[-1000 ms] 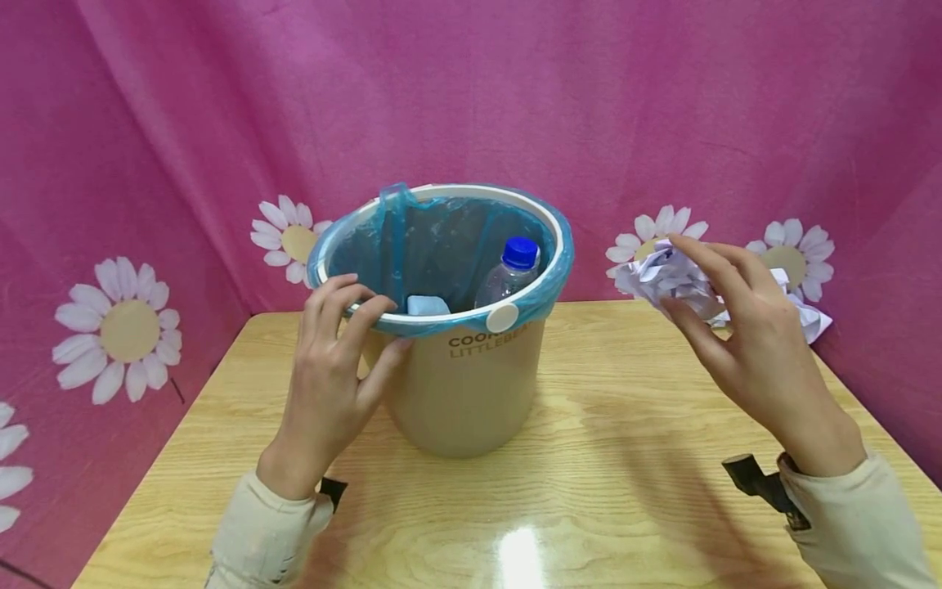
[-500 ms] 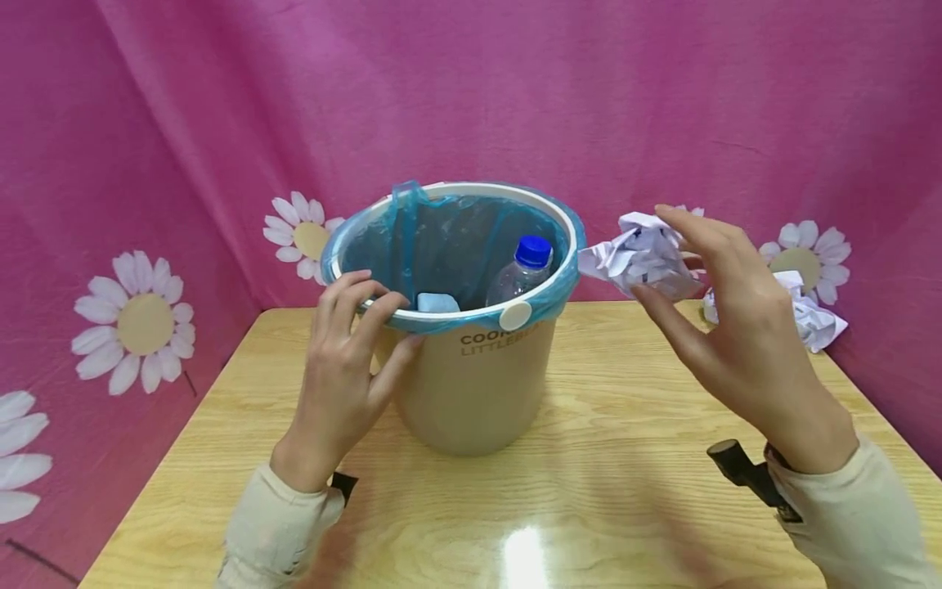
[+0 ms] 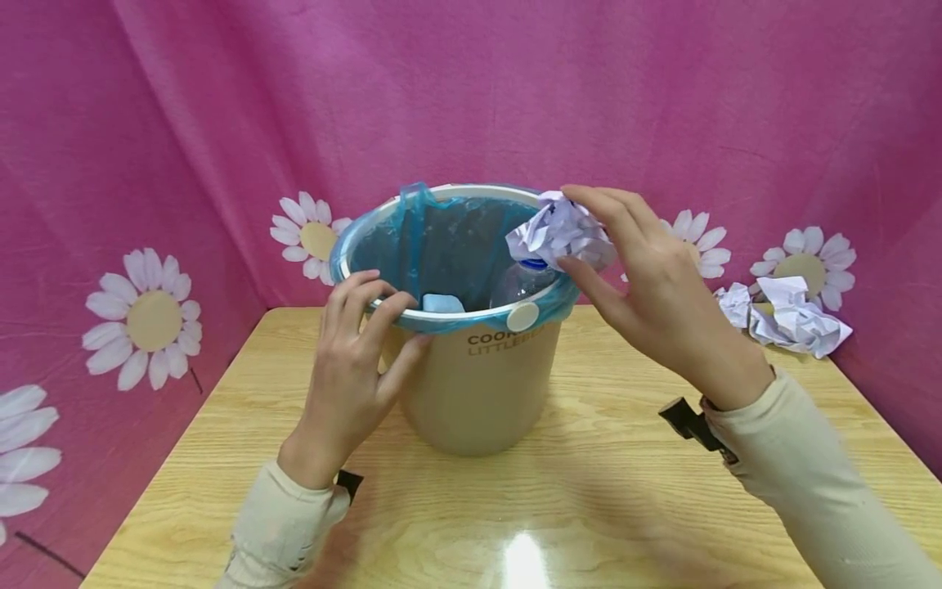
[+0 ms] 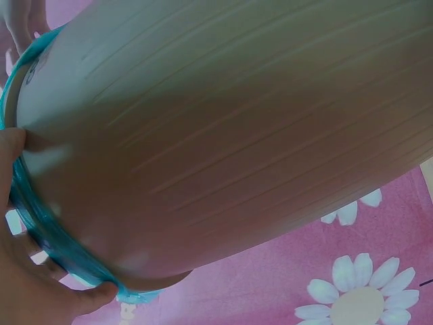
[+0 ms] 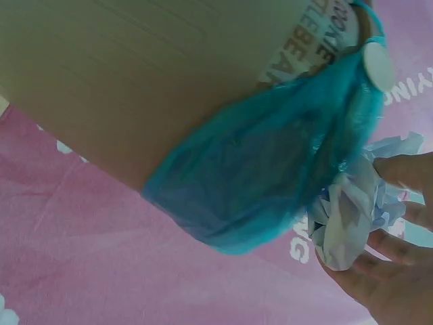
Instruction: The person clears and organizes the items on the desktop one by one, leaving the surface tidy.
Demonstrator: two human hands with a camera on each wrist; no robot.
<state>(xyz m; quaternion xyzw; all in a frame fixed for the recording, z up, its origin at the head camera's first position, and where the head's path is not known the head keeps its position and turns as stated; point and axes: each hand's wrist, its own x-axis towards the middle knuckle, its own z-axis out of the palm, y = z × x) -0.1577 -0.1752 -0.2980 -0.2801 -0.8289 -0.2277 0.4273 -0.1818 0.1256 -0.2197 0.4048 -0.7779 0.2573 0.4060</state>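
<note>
A beige trash can (image 3: pixel 478 393) stands on the table, lined with a blue plastic bag (image 3: pixel 567 301) folded over its white rim. My left hand (image 3: pixel 346 360) grips the near left of this rim, fingers over the inside and thumb against the outer wall; the left wrist view shows the bag edge under that hand (image 4: pixel 34 277). Over the can's right side, my right hand (image 3: pixel 662 286) pinches a crumpled paper ball (image 3: pixel 559 233) between thumb and fingers. Inside are a clear plastic bottle (image 3: pixel 515 286), its blue cap partly hidden by the paper, and a light blue object (image 3: pixel 443 303).
More crumpled paper (image 3: pixel 798 319) lies at the table's back right corner. The wooden table (image 3: pixel 603 491) meets a pink curtain (image 3: pixel 471 90) with daisies at the back and both sides.
My right hand has carried the paper ball leftward, from beside the can to above its right rim. The left hand has kept its hold on the rim.
</note>
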